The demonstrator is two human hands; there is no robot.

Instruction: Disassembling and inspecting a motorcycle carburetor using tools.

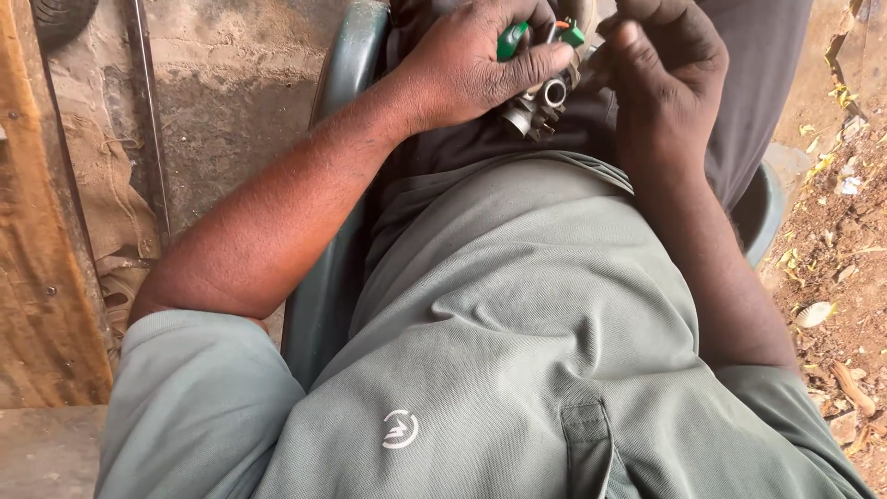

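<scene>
Hands on a small metal part

Shirt [517,305], grey-green, fills the lower frame. At top centre, left hand [471,60] is clamped around a grey metal part [540,103] with round ports and green pieces; right hand [661,65] curls narrow against it. A firm, steady grip held close over the lap seems wise.

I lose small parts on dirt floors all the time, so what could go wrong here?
The left hand grips a small metal part over the lap, not a bench; anything slipping could fall onto the littered dirt ground. The right hand covers much of it, and a green-handled tool is squeezed in too.
</scene>
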